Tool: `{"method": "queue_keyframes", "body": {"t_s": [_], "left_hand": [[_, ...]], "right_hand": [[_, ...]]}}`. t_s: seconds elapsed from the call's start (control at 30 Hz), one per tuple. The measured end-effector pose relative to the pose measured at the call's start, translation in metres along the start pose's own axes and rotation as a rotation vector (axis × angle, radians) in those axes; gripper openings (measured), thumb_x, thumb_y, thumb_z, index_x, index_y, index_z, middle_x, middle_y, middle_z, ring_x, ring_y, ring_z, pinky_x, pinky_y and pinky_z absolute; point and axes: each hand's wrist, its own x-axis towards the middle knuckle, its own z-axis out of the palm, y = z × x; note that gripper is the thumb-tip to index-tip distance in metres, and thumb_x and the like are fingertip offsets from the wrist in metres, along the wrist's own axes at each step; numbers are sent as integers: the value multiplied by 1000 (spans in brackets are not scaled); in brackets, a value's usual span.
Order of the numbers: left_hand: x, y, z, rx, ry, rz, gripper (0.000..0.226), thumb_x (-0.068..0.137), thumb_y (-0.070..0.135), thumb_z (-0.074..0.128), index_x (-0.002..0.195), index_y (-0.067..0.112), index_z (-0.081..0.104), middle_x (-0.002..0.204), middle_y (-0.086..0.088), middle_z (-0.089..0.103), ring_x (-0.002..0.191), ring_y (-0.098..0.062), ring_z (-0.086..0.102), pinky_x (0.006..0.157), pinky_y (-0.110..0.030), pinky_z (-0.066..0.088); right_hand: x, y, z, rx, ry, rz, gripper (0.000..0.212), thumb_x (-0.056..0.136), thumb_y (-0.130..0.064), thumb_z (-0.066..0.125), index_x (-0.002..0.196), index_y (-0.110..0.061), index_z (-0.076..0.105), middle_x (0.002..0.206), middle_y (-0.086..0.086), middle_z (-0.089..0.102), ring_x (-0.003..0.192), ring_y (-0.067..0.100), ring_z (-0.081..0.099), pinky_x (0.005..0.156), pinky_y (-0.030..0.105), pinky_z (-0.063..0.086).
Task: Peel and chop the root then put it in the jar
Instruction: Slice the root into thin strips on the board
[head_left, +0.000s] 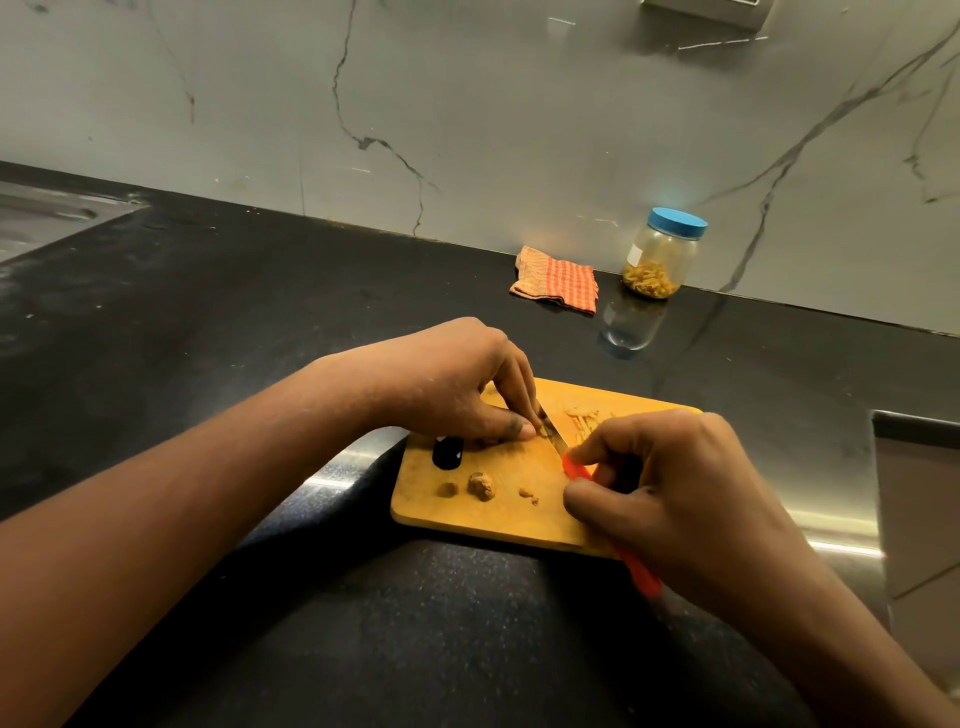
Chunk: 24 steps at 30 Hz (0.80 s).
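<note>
One black counter (260, 322) underlies everything, and both my hands work over it. The yellow cutting board (483, 514) lies directly beneath them, its handle slot just below my left thumb.

My left hand (457, 384) is curled, with fingertips and thumb pinching a small piece of root (542, 430) down onto the board. My right hand (675, 493) is wrapped round the orange handle of the knife (574, 467). The blade runs from my right forefinger up to my left fingertips and meets the root there.

The jar (662, 254) stands well beyond my right hand, against the wall. Its blue lid is on and yellow slivers lie in its bottom. A checked cloth (556, 278) lies beyond my left hand, just beside the jar.

Cut slivers (584, 418) are heaped between my hands, on the far side of the blade. Two brown knobs (482, 486) and some crumbs sit on the near side of my left hand. I cannot tell whether they are scrap or unpeeled root.

Assessment: the chopping step is in hand, and this piece appears already peeled. Because the piece is small, the next move calls for short, controlled cuts with my left fingertips drawn back from the edge. Transfer is outstanding, and the lid must come off first.
</note>
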Motion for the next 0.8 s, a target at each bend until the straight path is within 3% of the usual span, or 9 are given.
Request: {"method": "queue_keyframes", "body": {"t_s": [0.13,0.37,0.57,0.8], "left_hand": [[-2,0,0,8,11,7,22,90,34,65,109,29,75,116,19,63,109,-3,55,81,-13,43],[-3,0,0,49,12,41,22,91,34,64,110,29,74,117,20,64,109,-1,56,80,-10,41],[-4,0,-1,66,-1,61,22,91,34,64,110,29,74,119,20,63,110,1,55,79,-9,41],[-4,-2,-2,69,-11,64,22,90,36,65,109,31,74,119,22,62,111,0,55,88,-17,47]], "right_hand": [[-12,1,-7,21,4,3,12,70,-31,73,80,-26,73,65,-9,64,73,3,61,61,17,52],[-20,1,-11,29,54,4,14,66,-27,76,79,-23,75,60,-12,65,66,0,63,50,3,41],[-19,-1,-6,50,56,-13,18,65,-35,71,79,-25,74,61,-9,66,62,6,64,51,16,51],[-18,1,-4,49,39,-13,21,65,-38,70,80,-25,74,63,-12,65,65,3,64,54,13,51]]}}
